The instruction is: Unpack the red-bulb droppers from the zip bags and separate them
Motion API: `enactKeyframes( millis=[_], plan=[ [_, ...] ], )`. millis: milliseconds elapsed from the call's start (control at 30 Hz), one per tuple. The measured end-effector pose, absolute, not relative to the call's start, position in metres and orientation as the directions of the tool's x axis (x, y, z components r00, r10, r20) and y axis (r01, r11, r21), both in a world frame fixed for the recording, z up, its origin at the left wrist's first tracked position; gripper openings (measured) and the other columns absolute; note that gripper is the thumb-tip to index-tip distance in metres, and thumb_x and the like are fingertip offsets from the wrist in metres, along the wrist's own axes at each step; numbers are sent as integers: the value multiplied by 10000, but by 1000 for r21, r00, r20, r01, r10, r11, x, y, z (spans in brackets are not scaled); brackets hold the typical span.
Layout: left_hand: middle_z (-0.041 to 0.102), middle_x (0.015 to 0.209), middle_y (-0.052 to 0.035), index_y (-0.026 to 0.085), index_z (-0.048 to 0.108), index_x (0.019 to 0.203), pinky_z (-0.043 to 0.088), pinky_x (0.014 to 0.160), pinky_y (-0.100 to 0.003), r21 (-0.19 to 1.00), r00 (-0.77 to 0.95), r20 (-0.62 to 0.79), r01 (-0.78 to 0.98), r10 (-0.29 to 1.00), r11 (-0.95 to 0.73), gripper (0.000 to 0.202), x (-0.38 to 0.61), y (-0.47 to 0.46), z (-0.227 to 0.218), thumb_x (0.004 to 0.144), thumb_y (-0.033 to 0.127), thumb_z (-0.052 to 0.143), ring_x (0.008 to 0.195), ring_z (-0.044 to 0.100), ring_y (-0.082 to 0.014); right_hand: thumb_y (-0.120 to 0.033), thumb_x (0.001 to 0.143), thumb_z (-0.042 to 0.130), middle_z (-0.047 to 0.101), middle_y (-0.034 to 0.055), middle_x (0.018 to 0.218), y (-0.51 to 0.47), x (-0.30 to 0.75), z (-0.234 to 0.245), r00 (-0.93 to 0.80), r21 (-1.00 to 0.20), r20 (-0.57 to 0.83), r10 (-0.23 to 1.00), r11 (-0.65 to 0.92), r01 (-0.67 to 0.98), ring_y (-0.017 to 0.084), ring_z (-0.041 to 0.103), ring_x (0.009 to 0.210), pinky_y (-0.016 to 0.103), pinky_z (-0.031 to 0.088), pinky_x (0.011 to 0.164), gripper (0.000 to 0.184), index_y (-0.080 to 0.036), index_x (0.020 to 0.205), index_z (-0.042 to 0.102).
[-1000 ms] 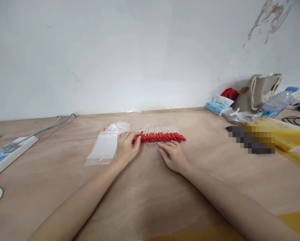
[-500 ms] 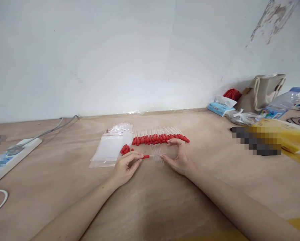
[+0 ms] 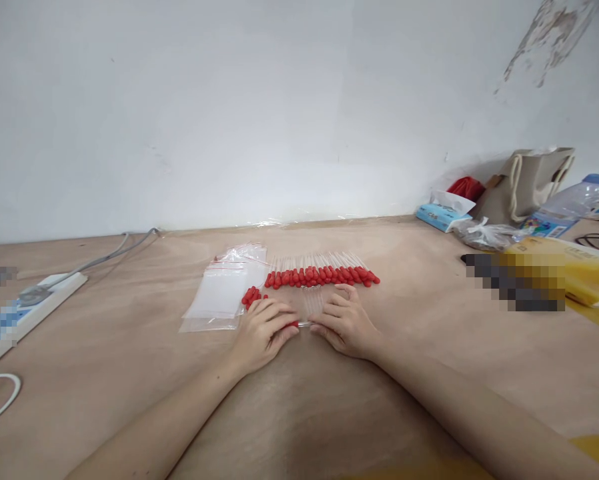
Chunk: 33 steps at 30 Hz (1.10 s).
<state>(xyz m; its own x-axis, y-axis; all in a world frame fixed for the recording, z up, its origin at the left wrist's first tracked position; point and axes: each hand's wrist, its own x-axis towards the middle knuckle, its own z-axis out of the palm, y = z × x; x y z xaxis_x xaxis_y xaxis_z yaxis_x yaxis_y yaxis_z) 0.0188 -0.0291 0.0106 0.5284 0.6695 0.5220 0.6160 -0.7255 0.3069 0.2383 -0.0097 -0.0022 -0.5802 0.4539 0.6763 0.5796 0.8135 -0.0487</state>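
A row of clear glass droppers with red rubber bulbs (image 3: 322, 275) lies across the wooden table (image 3: 129, 373). A few loose red bulbs (image 3: 251, 296) sit at the row's left end. My left hand (image 3: 263, 333) and my right hand (image 3: 346, 325) meet just in front of the row. Between them they pinch a single dropper (image 3: 302, 324), the left fingers on its red bulb and the right fingers on its clear tube. A stack of small clear zip bags (image 3: 219, 293) lies left of my left hand.
A white power strip (image 3: 24, 308) with a grey cable lies at the left edge. At the right stand a tissue pack (image 3: 442, 212), a canvas bag (image 3: 529, 179), a plastic bottle (image 3: 564, 203), a knotted plastic bag (image 3: 482, 233) and yellow packaging (image 3: 587, 270).
My left hand drew one dropper out of the row toward me, leaving a few bulbs behind. Both hands then closed in on that dropper nearer to me.
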Motion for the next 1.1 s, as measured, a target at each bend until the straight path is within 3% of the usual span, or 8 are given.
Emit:
enactKeyframes(
  millis=[100, 200, 567, 800, 900, 1000, 1100],
  plan=[
    [653, 894, -21, 221, 630, 890, 359, 822, -356, 207, 552, 545, 642, 632, -739, 144, 21, -28, 10, 844, 295, 516, 864, 539, -168, -302, 839, 494, 573, -30, 590, -12, 238, -3, -585, -46, 684, 436, 826, 562, 115, 449, 685, 395, 209, 939, 164, -248, 835, 649],
    [659, 791, -3, 206, 626, 799, 328, 809, -356, 161, 559, 556, 654, 616, -739, 155, 20, -29, 10, 839, 318, 526, 803, 539, -158, -294, 828, 513, 576, -44, 580, -12, 239, -5, -584, -39, 692, 424, 830, 557, 112, 439, 687, 397, 196, 939, 132, -254, 826, 639],
    [647, 723, 11, 192, 602, 763, 315, 785, -350, 152, 591, 547, 626, 592, -765, 143, 17, -32, 11, 849, 262, 511, 760, 520, -149, -257, 800, 560, 564, -61, 573, -13, 243, -10, -555, 64, 774, 306, 833, 549, 105, 424, 686, 379, 226, 920, 124, -271, 905, 623],
    [633, 751, -1, 194, 597, 772, 356, 753, -328, 172, 569, 561, 630, 601, -757, 156, 14, -32, 7, 859, 247, 479, 717, 520, -135, -227, 808, 538, 597, -50, 617, -14, 247, -7, -529, 36, 793, 304, 842, 538, 117, 439, 696, 355, 274, 874, 181, -297, 944, 635],
    [618, 776, -18, 187, 587, 811, 398, 732, -305, 248, 469, 615, 648, 634, -720, 166, 7, -31, 8, 872, 226, 437, 749, 543, -138, -204, 822, 498, 599, -29, 629, -9, 256, -5, -480, -44, 786, 390, 809, 586, 130, 451, 699, 338, 302, 821, 197, -291, 906, 654],
    [592, 861, -41, 183, 582, 870, 435, 743, -280, 347, 337, 653, 664, 679, -663, 164, -2, -25, 13, 873, 207, 420, 830, 548, -144, -244, 832, 490, 603, 0, 660, -3, 263, -6, -331, -204, 764, 554, 693, 691, 133, 463, 681, 313, 318, 751, 191, -248, 932, 652],
    [531, 975, -68, 179, 596, 951, 455, 733, -280, 387, 173, 684, 738, 709, -553, 201, -9, -16, 24, 859, 235, 427, 854, 534, -153, -241, 833, 457, 595, 20, 669, 0, 264, -9, -244, -279, 727, 642, 601, 749, 138, 476, 665, 301, 313, 721, 218, -201, 957, 633]
  ],
)
